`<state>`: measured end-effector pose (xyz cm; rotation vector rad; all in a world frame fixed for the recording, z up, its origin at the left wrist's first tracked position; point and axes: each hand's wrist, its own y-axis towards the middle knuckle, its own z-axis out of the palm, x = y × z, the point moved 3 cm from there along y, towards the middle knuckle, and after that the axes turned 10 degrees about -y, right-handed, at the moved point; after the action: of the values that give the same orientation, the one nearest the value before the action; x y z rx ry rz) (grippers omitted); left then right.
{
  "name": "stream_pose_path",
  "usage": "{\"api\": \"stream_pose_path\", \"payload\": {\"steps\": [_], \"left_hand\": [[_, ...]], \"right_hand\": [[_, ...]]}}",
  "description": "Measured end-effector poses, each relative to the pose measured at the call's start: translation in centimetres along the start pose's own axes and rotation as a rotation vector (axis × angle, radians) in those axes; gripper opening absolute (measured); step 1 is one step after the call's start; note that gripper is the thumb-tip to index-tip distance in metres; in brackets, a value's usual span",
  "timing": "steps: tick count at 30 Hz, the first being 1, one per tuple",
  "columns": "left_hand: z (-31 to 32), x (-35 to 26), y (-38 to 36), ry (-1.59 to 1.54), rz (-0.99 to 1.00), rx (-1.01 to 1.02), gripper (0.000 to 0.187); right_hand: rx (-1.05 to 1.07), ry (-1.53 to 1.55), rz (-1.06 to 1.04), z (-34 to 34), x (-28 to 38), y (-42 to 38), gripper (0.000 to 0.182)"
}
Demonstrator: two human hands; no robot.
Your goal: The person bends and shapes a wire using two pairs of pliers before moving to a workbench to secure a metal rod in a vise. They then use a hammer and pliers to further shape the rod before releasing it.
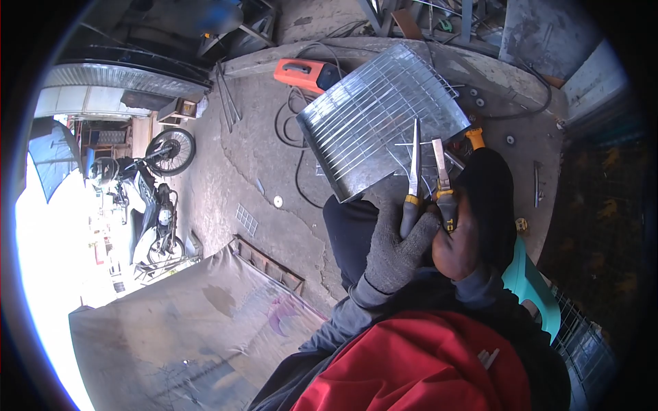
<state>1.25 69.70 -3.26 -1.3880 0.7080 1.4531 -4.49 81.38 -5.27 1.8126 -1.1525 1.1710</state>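
Down by our knees, we've got the wire grid (373, 99) lying on one sheet-metal tray (319, 161), and we're apparently at the fiddly wire-handling step, where any next move calls for a steady grip and fine aim. We count two hands and two yellow-collared tools: our gloved left hand (391, 257) has its fingers wrapped round the long-nosed tool (415, 164), while our bare right hand (456, 250) curls round the blunter tool (441, 164), though we can't tell whether either tip is pinching wire. One orange machine (301, 73) sits beyond.
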Motion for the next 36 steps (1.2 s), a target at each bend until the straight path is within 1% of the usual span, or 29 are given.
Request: {"api": "stream_pose_path", "payload": {"steps": [1, 2, 4, 5, 7, 10, 13, 16, 20, 22, 23, 25, 29, 31, 35, 36], "left_hand": [[-0.2, -0.1, 0.2, 0.007, -0.061, 0.039, 0.032], [-0.2, -0.2, 0.2, 0.006, -0.060, 0.039, 0.032], [0.1, -0.4, 0.1, -0.136, -0.122, 0.060, 0.030], [0.0, -0.5, 0.1, -0.137, -0.122, 0.061, 0.030], [0.0, -0.5, 0.2, -0.177, -0.167, 0.115, 0.030], [-0.1, -0.3, 0.0, -0.256, -0.190, 0.122, 0.030], [-0.8, 1.2, 0.0, -0.350, -0.192, 0.139, 0.030], [-1.2, 1.7, 0.0, -0.383, -0.201, 0.173, 0.032], [-1.0, 2.3, -0.5, -0.433, -0.260, 0.099, 0.033], [-0.9, 3.1, -0.3, -0.450, -0.287, 0.092, 0.033], [-0.8, 3.3, -0.2, -0.450, -0.287, 0.089, 0.033], [-0.7, 3.6, -0.2, -0.301, -0.286, 0.042, 0.034], [-1.1, 4.1, -0.1, -0.219, -0.288, 0.071, 0.034], [-1.2, 4.2, -0.1, -0.148, -0.275, 0.057, 0.033], [-0.9, 3.9, 0.0, -0.090, -0.267, 0.047, 0.033], [-0.7, 3.7, 0.1, -0.054, -0.221, 0.058, 0.032]], "right_hand": [[0.010, 0.015, 0.007, 0.0, 0.0, 0.0, 0.032], [0.009, 0.014, 0.006, 0.1, 0.0, -0.1, 0.032], [-0.009, 0.005, -0.019, 0.2, 0.1, -0.3, 0.034], [-0.010, 0.004, -0.019, 0.2, 0.1, -0.3, 0.034], [0.013, 0.094, 0.007, 0.3, -0.1, -0.3, 0.036], [0.055, 0.102, 0.007, 0.2, -0.1, -0.4, 0.039], [0.052, 0.169, 0.015, 0.3, 0.4, -0.4, 0.041], [0.053, 0.153, 0.029, 0.4, 0.4, -0.5, 0.042], [0.081, 0.150, 0.059, 0.7, -0.2, -0.5, 0.044], [0.078, 0.087, 0.021, 0.9, -1.4, -0.5, 0.046], [0.081, 0.087, 0.021, 0.8, -1.7, -0.5, 0.046], [0.070, -0.150, 0.043, 0.4, -2.0, -0.5, 0.044], [0.086, -0.217, 0.042, 0.0, -2.1, -0.6, 0.041], [0.058, -0.238, -0.002, -0.1, -1.8, -0.7, 0.040], [0.067, -0.234, 0.021, 0.0, -1.8, -0.7, 0.042], [0.054, -0.242, 0.020, 0.1, -2.0, -0.8, 0.044]]}}
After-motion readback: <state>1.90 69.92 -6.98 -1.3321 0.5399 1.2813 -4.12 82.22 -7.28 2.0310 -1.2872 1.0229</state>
